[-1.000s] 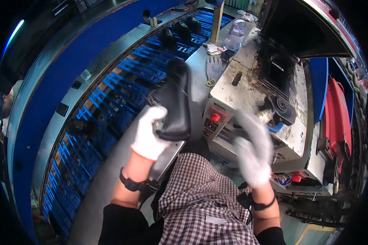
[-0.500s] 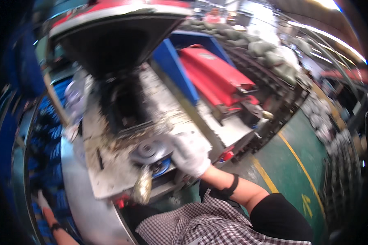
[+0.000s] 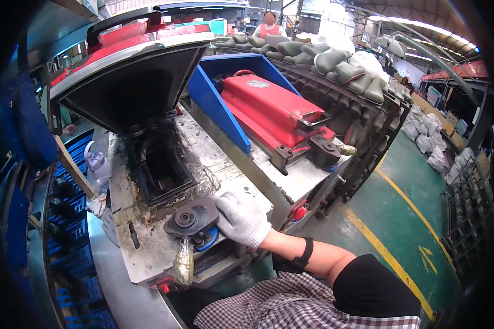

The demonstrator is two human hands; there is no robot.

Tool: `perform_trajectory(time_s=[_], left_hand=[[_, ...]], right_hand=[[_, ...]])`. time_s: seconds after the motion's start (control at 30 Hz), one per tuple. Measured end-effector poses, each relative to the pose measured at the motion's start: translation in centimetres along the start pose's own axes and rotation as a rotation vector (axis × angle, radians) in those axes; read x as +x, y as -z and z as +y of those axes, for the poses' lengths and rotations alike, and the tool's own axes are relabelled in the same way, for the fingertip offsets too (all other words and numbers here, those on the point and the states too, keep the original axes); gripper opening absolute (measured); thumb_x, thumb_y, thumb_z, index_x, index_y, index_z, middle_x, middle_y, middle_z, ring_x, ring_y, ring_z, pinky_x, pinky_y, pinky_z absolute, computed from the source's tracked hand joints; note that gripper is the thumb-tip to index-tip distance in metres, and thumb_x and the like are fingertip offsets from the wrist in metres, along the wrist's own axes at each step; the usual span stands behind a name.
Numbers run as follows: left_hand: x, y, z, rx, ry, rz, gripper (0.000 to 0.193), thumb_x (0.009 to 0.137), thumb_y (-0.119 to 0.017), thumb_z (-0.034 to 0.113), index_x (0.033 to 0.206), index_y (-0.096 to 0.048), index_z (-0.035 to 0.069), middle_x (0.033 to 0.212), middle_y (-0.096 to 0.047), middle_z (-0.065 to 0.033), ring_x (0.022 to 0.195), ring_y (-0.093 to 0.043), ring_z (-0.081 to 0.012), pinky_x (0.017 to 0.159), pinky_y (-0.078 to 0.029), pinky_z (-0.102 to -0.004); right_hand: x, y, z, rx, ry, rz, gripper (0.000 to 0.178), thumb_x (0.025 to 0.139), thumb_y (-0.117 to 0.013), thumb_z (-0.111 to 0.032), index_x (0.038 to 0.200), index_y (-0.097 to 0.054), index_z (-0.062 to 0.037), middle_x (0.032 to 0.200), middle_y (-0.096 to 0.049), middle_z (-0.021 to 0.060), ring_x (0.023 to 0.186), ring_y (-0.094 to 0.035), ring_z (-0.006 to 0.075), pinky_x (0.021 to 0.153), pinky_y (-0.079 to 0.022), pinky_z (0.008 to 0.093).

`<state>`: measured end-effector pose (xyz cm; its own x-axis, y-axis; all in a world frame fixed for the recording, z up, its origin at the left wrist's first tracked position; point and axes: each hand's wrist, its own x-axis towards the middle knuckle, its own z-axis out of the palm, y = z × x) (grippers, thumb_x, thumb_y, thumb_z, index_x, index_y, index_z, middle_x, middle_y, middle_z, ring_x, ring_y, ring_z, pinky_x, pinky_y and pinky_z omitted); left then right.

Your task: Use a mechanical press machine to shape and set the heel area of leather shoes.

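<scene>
My right hand (image 3: 242,219), in a white knitted glove, is closed against the right end of a dark metal block (image 3: 191,218); its fingertips are partly hidden. The block has a round bolt on top and sits at the near edge of a worn, pale machine top (image 3: 142,247). From its front hangs a handle wrapped in clear yellowish film (image 3: 184,263). Blue material (image 3: 207,239) shows beneath the block. Beyond it is a dark rectangular opening (image 3: 162,172) under a raised black-lined lid (image 3: 132,82). My left hand is out of the picture.
A red metal cover (image 3: 271,104) sits inside a blue guard (image 3: 217,104) on the neighbouring station. Racks of grey-green boot-shaped pieces (image 3: 346,68) stand behind it. Another person (image 3: 269,26) is at the back. A clear bottle (image 3: 97,163) stands left, and green floor (image 3: 379,219) lies right.
The view has tilted and sharpened. My left hand, low at the left before, has gone out of the picture. My right hand stays at the metal block.
</scene>
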<state>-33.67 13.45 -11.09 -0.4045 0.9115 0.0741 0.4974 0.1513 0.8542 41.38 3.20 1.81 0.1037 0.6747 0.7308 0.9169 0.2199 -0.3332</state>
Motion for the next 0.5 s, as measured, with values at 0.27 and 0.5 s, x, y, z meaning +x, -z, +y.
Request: perform_trajectory(time_s=[0.27,0.5], left_hand=[[-10.1,8.7,-6.3,-0.451,0.258,0.236,0.070,0.082,-0.067,0.046,0.136,-0.055,0.003,0.139,-0.055,-0.0229,0.130,-0.051,-0.0410,0.106,-0.041,-0.0576],[-19.0,11.8,-6.6,-0.862,0.453,0.415,0.061,0.076,-0.066,0.041,0.126,-0.064,0.006,0.129,-0.061,-0.0211,0.123,-0.054,-0.0437,0.099,-0.041,-0.0654]], right_hand=[[0.1,0.9,0.1,-0.021,-0.018,0.038,0.034,0.085,-0.070,-0.015,0.118,-0.069,-0.0066,0.095,-0.067,0.0127,0.089,-0.066,0.0320,0.077,-0.054,0.0422],[0.2,1.1,0.1,0.008,0.037,0.117,0.025,0.086,-0.069,-0.016,0.109,-0.067,-0.0067,0.089,-0.066,0.0124,0.085,-0.065,0.0331,0.075,-0.053,0.0445]])
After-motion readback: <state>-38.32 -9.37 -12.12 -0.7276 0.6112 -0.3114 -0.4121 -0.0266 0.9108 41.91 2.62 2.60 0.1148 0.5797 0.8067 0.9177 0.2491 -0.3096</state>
